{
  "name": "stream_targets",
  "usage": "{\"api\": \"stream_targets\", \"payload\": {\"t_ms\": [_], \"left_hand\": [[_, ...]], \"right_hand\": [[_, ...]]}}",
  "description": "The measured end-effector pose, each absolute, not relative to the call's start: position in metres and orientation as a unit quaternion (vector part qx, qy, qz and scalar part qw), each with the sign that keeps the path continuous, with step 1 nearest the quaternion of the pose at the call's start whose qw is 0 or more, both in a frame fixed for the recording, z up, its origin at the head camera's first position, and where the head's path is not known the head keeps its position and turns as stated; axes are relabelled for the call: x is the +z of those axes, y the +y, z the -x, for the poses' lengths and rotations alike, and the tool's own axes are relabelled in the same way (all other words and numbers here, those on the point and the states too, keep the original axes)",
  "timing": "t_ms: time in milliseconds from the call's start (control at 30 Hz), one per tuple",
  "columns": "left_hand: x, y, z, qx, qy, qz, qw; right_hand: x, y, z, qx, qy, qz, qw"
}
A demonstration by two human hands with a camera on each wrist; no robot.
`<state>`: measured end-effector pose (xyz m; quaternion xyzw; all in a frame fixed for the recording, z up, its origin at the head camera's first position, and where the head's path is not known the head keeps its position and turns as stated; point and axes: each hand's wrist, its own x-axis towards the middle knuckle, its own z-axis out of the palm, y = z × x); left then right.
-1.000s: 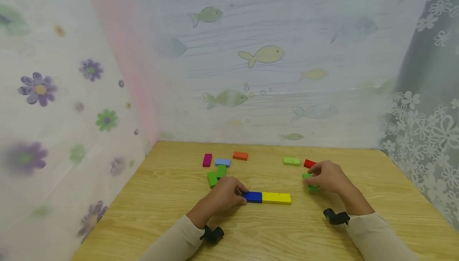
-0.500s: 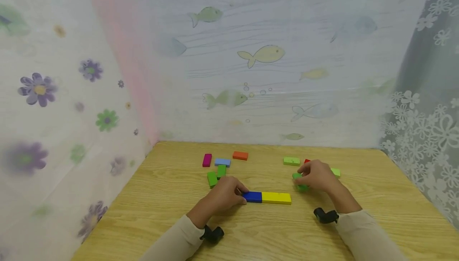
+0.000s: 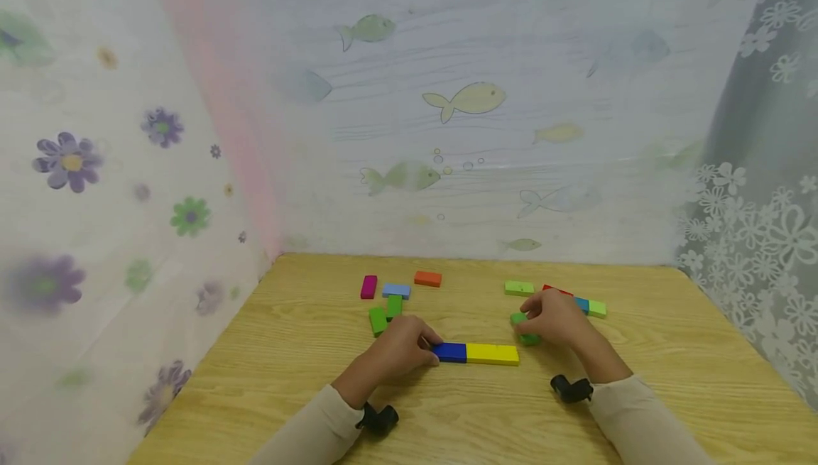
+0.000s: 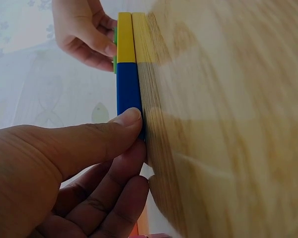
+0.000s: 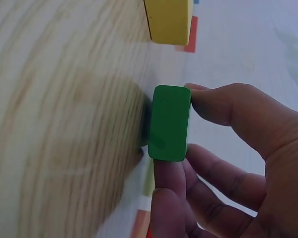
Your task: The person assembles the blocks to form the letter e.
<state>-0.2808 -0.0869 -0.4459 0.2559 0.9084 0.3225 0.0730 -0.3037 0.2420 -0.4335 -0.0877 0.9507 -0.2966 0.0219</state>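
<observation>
A blue block (image 3: 451, 352) and a yellow block (image 3: 492, 355) lie end to end in a row on the wooden table. My left hand (image 3: 402, 346) pinches the blue block's left end, thumb on the near side, as the left wrist view shows. Just right of the row, my right hand (image 3: 554, 317) grips a green block (image 5: 169, 124) between thumb and fingers, close over the table. The right wrist view has the green block's small end facing the yellow block (image 5: 169, 22), with a gap between them. My right fingers partly cover the green block in the head view.
Behind my left hand lie two green blocks (image 3: 378, 321), a light blue block (image 3: 397, 291), a magenta block (image 3: 368, 287) and an orange block (image 3: 428, 278). Behind my right hand are lime blocks (image 3: 519, 287), a red block (image 3: 557, 289) and a blue block (image 3: 581, 304).
My right hand has moved left with the green block, closer to the yellow block's end, uncovering a blue and a lime block behind it. My left hand stays on the blue block.
</observation>
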Motion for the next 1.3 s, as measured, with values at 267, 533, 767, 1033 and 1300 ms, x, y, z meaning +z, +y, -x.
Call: {"api": "stream_targets", "payload": {"t_ms": [267, 533, 767, 1033, 1300], "left_hand": [[-0.445, -0.087, 0.281, 0.325, 0.906, -0.260, 0.073], [-0.446, -0.088, 0.281, 0.324, 0.907, -0.257, 0.071], [-0.447, -0.087, 0.282, 0.328, 0.907, -0.256, 0.071], [-0.447, -0.087, 0.282, 0.325, 0.908, -0.258, 0.067], [-0.447, -0.087, 0.282, 0.322, 0.908, -0.259, 0.067]], "right_hand": [[-0.433, 0.234, 0.300, -0.301, 0.949, 0.088, 0.022], [-0.437, 0.232, 0.302, -0.300, 0.949, 0.087, 0.026], [-0.439, 0.230, 0.303, -0.298, 0.950, 0.085, 0.027], [-0.436, 0.228, 0.301, -0.300, 0.949, 0.086, 0.030], [-0.432, 0.224, 0.298, -0.297, 0.951, 0.083, 0.032]]}}
